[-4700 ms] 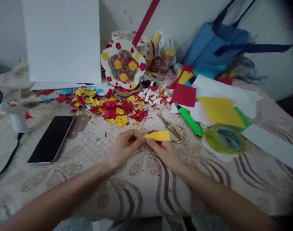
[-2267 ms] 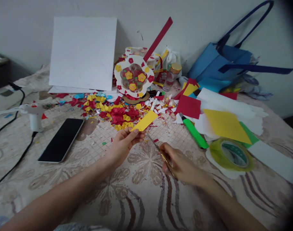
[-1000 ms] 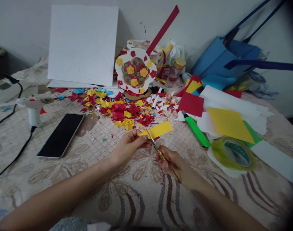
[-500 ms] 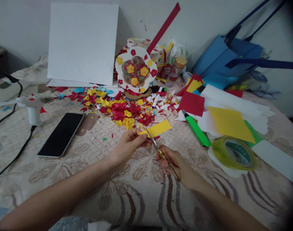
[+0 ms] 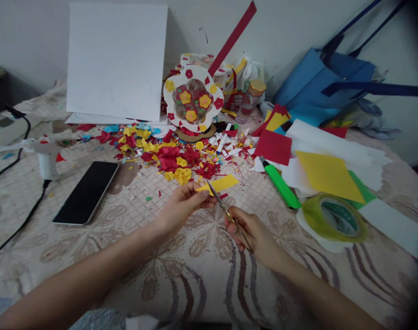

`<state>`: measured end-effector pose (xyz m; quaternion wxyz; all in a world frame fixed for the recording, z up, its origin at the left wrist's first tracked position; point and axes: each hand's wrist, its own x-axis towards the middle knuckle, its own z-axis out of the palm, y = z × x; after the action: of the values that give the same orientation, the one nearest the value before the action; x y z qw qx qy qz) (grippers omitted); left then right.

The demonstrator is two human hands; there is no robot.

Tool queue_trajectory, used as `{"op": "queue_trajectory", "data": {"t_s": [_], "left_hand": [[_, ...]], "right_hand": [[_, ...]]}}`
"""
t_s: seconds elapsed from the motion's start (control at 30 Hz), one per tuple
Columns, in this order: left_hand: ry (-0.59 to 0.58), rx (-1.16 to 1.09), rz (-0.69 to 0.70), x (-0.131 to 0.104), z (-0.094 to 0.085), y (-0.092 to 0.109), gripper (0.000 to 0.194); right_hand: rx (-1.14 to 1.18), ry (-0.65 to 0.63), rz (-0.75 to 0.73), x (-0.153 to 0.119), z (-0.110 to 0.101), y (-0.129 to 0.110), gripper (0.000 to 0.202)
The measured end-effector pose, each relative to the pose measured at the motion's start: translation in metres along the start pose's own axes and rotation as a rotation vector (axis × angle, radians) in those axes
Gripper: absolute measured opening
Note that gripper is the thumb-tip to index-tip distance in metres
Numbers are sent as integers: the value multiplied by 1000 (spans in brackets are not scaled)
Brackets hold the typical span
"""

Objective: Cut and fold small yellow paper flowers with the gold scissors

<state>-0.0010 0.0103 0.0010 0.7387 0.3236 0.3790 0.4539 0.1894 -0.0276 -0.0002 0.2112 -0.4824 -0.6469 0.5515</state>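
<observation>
A strip of yellow paper [image 5: 225,183] is pinched at its left end between the thumb and fingers of my left hand [image 5: 186,201]. My right hand [image 5: 245,231] grips a pair of scissors [image 5: 225,211] by the gold-coloured handles, and their silver blades cross the paper just right of my left fingertips. Beyond my hands lies a heap of cut red and yellow paper flowers [image 5: 176,160] among tiny scraps. Behind the heap stands a white flower-shaped paper lantern [image 5: 214,107] decorated with red and yellow flowers.
To the left lie a phone [image 5: 87,192] and a white glue gun [image 5: 48,158] with a black cord. On the right are a green cutter knife [image 5: 282,185], a tape roll [image 5: 306,220], coloured paper [image 5: 327,176] and a blue bag [image 5: 308,80]. A white board [image 5: 116,59] leans against the wall.
The free end of the yellow paper has shifted slightly left and looks shorter. The scissors' handles have drawn a little closer together, while my left hand has barely moved.
</observation>
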Motion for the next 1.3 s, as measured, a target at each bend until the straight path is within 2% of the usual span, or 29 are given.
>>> {"op": "queue_trajectory", "data": {"t_s": [0.07, 0.23, 0.3, 0.4, 0.47, 0.5, 0.57, 0.67, 0.83, 1.03, 1.13, 1.3], "left_hand": [[4, 40, -42, 0, -2, -1, 21], [-40, 181, -205, 1, -5, -3, 22], [-62, 240, -240, 0, -5, -3, 22], [-71, 285, -278, -1, -4, -3, 22], [-90, 305, -302, -2, -3, -3, 22], [-106, 321, -311, -2, -3, -3, 21], [-150, 369, -318, -3, -3, -4, 21], [-218, 453, -293, -6, -2, -3, 22], [-253, 526, -268, -8, 0, -4, 23], [-298, 449, -258, -6, -2, -6, 32], [-264, 369, -267, -4, -2, -5, 40], [-236, 389, -187, -2, -1, -4, 28]], "right_hand": [[-193, 107, 1, 4, -10, -1, 21], [-968, 407, 164, 11, -52, 8, 22], [-1126, 439, 204, 9, -66, 11, 25], [-1229, 480, 165, 3, -73, 8, 22], [-1155, 515, 64, 1, -69, 3, 18], [-1048, 504, -7, 1, -64, 0, 17], [-705, 343, -157, 2, -50, -5, 15], [-325, 125, -236, 5, -28, -11, 14], [-154, 116, -210, 6, -8, -13, 9], [-89, 198, -135, 7, -6, -8, 9], [20, 188, -91, 8, -7, -7, 10], [136, 181, -30, 8, -6, -8, 12]]}}
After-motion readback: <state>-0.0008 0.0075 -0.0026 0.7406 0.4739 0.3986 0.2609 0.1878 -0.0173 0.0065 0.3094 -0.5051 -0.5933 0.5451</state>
